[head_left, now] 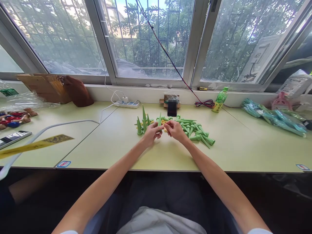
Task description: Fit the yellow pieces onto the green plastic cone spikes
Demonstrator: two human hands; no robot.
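Observation:
My left hand (151, 133) is closed around a green plastic spike (159, 120), its point upward. Close against it, my right hand (175, 130) has its thumb and fingers pinched together; whatever is between them is too small to make out. Several green spikes (139, 126) stand on their wide ends just left of my hands. Small yellow pieces (152, 121) lie among and behind them. To the right of my right hand is a loose pile of green spikes (195, 130) lying on their sides.
The pale table (243, 146) carries a phone (172, 108), a green drink bottle (220, 100) and a power strip (127, 104) near the window. A white bent arm with a yellow tag (36, 146) crosses the left. Blue-green plastic packets (275, 117) lie right.

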